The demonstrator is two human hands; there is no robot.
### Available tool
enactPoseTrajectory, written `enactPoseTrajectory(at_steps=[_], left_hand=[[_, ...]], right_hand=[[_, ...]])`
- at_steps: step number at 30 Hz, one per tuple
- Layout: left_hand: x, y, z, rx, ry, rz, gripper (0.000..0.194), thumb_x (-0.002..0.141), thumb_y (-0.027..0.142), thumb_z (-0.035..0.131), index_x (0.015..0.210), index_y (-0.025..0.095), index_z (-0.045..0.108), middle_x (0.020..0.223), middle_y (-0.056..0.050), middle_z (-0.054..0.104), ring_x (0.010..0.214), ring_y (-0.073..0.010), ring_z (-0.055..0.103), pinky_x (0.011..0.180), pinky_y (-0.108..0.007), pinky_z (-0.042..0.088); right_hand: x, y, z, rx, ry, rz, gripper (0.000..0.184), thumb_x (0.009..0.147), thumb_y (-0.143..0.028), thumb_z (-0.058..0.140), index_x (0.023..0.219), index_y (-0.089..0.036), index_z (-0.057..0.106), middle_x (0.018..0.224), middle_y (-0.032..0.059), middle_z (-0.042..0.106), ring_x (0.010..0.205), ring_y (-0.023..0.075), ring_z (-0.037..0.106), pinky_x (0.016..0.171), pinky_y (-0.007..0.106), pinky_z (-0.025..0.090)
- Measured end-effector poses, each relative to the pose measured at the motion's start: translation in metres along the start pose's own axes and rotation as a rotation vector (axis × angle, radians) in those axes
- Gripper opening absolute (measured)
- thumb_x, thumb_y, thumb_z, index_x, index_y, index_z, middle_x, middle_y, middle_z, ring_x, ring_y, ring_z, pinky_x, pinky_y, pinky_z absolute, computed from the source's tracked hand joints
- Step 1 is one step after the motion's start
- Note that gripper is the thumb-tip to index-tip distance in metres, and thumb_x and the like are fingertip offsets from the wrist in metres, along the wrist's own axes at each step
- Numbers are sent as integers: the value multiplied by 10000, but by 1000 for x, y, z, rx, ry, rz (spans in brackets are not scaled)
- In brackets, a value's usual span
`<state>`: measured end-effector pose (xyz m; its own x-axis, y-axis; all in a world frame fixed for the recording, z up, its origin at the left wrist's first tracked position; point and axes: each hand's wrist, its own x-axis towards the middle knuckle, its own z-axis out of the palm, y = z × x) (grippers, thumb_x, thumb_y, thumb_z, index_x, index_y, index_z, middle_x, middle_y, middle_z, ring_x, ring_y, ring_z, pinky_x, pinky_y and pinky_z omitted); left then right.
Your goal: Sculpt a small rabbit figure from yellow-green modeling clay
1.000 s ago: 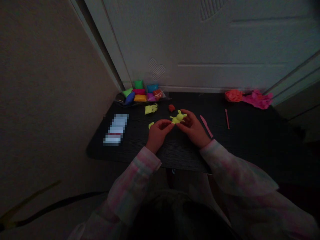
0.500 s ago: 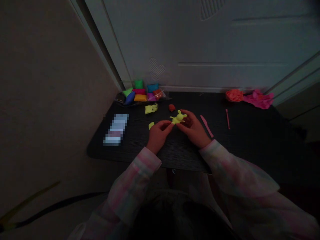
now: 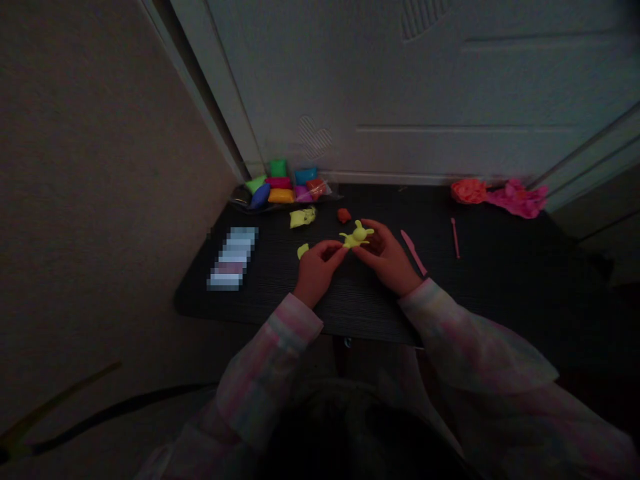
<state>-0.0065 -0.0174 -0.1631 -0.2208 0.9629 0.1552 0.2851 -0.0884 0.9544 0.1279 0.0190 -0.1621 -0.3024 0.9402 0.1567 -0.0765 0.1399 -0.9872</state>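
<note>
At the table (image 3: pixel 270 287), left hand (image 3: pixel 317 272) and right hand (image 3: pixel 389 261) still pinch the yellow figure (image 3: pixel 359 235).

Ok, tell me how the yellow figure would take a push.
The yellow figure looks smooth and clay-like, so a push would probably dent it. Its thin limbs seem likely to bend or come off first. Small beside the right hand, it is probably light.

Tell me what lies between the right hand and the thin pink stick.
In the head view, a pink knife lies on the table between the right hand and the stick.
</note>
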Motion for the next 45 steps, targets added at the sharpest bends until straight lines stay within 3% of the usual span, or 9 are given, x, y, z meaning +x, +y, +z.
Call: enactPoseTrajectory(at_steps=[11, 20, 27, 40, 45], left_hand=[[-6, 2, -1, 192, -15, 136, 125, 777, 276, 503, 755, 173, 569, 714, 0, 587, 675, -121, 529, 670, -256, 407], [-6, 2, -2, 152, -98, 146, 229, 837, 316, 402, 731, 172, 546, 658, 19, 561, 627, -102, 524, 595, -215, 402], [-6, 3, -2, 150, -125, 144, 218, 828, 319, 427, 705, 173, 533, 634, 29, 553, 602, -93, 517, 580, -206, 395], [-7, 3, -1, 248, -83, 179, 213, 828, 319, 424, 727, 176, 545, 634, 24, 555, 585, -101, 517, 566, -222, 394], [-7, 0, 0, 287, 34, 198, 160, 790, 313, 497, 820, 168, 556, 724, -8, 596, 658, -122, 546, 629, -250, 422]], right_hand=[[2, 0, 2, 47, 24, 10, 458, 625, -224, 664, 1031, -240, 454, 926, 16, 570, 852, 153, 568, 834, 346, 452], [0, -4, 0, 95, -4, 47, 508, 600, -185, 672, 1051, -248, 448, 910, 2, 572, 858, 146, 559, 856, 338, 434], [-1, -6, 0, 140, -16, 64, 513, 590, -165, 675, 1046, -251, 456, 906, -8, 576, 857, 138, 560, 865, 327, 429], [-1, -4, 2, 70, 0, 33, 476, 607, -203, 668, 1031, -247, 455, 879, -2, 565, 837, 145, 560, 811, 327, 456], [1, -2, 0, 63, 25, 23, 494, 606, -231, 674, 1044, -236, 445, 911, 12, 565, 846, 150, 565, 837, 347, 446]])
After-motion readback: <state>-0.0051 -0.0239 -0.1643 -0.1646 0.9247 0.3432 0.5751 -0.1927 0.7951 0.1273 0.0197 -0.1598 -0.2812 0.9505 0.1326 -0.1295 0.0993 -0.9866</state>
